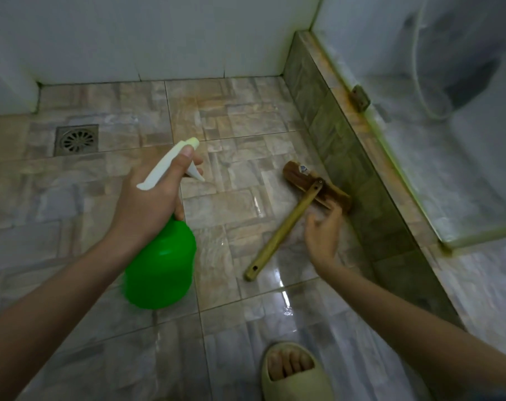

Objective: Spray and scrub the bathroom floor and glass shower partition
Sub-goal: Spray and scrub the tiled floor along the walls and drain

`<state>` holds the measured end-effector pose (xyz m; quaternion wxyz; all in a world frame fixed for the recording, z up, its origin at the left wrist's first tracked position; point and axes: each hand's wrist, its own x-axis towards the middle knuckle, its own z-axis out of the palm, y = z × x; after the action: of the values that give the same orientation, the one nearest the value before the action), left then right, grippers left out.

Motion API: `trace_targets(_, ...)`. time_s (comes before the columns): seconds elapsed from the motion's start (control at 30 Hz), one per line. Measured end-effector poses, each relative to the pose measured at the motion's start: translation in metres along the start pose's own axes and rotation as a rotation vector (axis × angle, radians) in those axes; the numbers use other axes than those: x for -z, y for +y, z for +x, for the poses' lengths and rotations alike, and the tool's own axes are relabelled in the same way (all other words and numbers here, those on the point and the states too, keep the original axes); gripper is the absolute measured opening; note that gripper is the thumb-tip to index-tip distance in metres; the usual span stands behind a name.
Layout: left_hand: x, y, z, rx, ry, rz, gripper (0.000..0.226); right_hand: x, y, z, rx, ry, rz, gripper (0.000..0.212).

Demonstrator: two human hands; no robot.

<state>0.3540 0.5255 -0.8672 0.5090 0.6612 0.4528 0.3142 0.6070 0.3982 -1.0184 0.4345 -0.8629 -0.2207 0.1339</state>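
Observation:
My left hand (150,198) grips the white trigger head of a green spray bottle (162,264), its nozzle pointing forward over the wet stone-patterned floor tiles (240,123). A wooden scrub brush (301,204) with a long handle lies on the floor against the low tiled curb. My right hand (322,235) hovers just right of the brush handle, fingers apart, holding nothing. The glass shower partition (448,140) stands on the curb at the right, cloudy and streaked.
A square metal floor drain (76,139) sits at the far left. The tiled curb (347,157) runs diagonally along the right. White tiled walls (159,39) close the back. My foot in a pale slipper (292,371) stands at the bottom.

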Motion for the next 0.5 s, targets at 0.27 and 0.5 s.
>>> trace_targets(0.27, -0.012, -0.011, -0.008, 0.011, -0.062, -0.003, 0.022, -0.026, -0.03, -0.025, -0.32, -0.332, -0.04, 0.08)
trace_targets(0.5, -0.045, -0.03, -0.019, 0.144, -0.279, 0.214, 0.04, 0.057, -0.016, -0.018, -0.145, -0.443, -0.256, 0.055)
